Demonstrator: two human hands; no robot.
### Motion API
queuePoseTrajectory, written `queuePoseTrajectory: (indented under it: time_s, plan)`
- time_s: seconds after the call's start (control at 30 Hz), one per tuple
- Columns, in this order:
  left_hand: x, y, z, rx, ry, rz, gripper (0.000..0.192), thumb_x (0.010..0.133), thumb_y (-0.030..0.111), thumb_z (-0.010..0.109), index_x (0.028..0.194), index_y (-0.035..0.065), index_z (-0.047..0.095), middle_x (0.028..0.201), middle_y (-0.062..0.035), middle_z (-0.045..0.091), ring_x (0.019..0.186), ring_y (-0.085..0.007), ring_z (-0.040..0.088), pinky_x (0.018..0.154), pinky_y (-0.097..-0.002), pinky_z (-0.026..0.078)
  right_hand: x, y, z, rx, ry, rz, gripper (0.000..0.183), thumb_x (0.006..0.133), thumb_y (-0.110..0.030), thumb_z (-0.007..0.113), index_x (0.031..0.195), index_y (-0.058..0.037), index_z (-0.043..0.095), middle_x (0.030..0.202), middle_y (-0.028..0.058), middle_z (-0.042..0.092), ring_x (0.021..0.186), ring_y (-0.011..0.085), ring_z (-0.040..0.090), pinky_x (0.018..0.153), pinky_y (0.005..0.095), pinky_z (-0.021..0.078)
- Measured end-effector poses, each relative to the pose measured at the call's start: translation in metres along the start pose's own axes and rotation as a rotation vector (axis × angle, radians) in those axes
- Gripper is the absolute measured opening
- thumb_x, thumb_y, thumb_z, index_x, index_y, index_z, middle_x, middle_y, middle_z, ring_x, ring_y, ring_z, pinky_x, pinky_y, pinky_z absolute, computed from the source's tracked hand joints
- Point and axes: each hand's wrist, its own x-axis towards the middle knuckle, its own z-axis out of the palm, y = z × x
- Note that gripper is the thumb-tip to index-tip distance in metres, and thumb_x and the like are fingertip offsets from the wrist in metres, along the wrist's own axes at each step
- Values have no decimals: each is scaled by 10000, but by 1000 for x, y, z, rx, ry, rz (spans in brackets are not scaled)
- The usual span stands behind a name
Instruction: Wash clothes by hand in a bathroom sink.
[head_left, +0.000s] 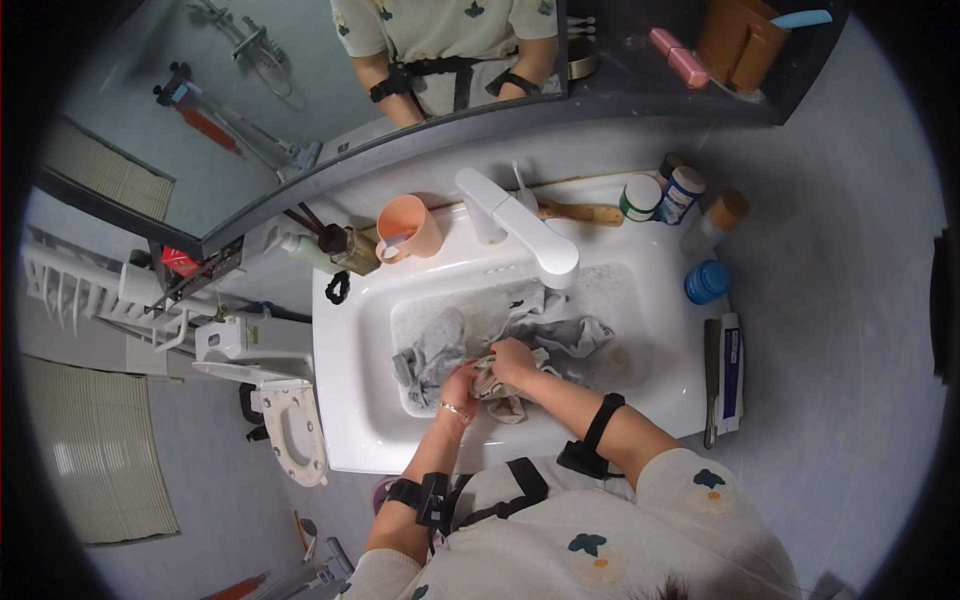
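Observation:
Both hands are low over a white washbasin (667, 375) that holds soapy water. Bunched between them is a beige patterned cloth (489, 384), perhaps a sock; my left hand (459, 390) grips its left side. My right hand (513, 360) is closed on its upper part, with the fingertips partly hidden. A cream end of cloth (507, 410) hangs below, near the basin's front wall. To the left lies wet grey fabric (439, 345) in the water. Beyond my right hand, a grey and white sock-like piece (589, 336) bears dark writing.
The white faucet (536, 236) reaches over the basin's middle. An orange cup (409, 229) and a reed diffuser bottle (352, 249) line the back left rim. Jars (640, 196), a blue container (706, 282) and a toothpaste tube (730, 375) stand or lie at right. A mirror (300, 82) overhangs the back.

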Motion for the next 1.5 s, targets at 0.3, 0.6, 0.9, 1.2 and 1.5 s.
queuePoseTrajectory:
  time_s: [0.3,0.6,0.9,1.2,1.5]
  plan:
    - [22,-25,-34,276,72,-27,297,745,10,487,1042,3,504,954,-123,578,816,-197,584,644,-266,486,-12,-32,-12,1292,-449,221,352,697,61,479,1042,18,535,972,134,562,867,214,560,723,298,461]
    - [-5,17,3,-453,-346,-194,315,815,66,457,1121,-8,443,1050,-109,547,882,-191,569,713,-279,479,4,13,25,1533,-384,183,282,798,-12,467,1080,-13,480,1009,106,540,918,210,546,773,303,465]
    - [24,37,-56,467,116,281,367,726,83,631,1063,42,491,865,-82,583,739,-156,566,635,-269,472,0,-18,-12,1132,-299,223,320,825,-264,548,1087,-90,491,984,32,550,882,146,535,682,310,451]
    - [26,55,-67,1430,636,1256,325,675,135,675,957,19,563,833,-156,602,712,-208,597,621,-288,477,39,38,-42,-252,795,-375,108,740,-115,511,784,-75,601,810,119,577,732,298,562,663,363,459]
    - [12,12,24,336,-184,74,243,839,233,548,940,13,551,858,-53,590,738,-142,582,658,-243,493,13,4,-69,506,-205,-148,138,775,-140,556,791,-4,576,760,59,590,669,151,573,552,278,472]
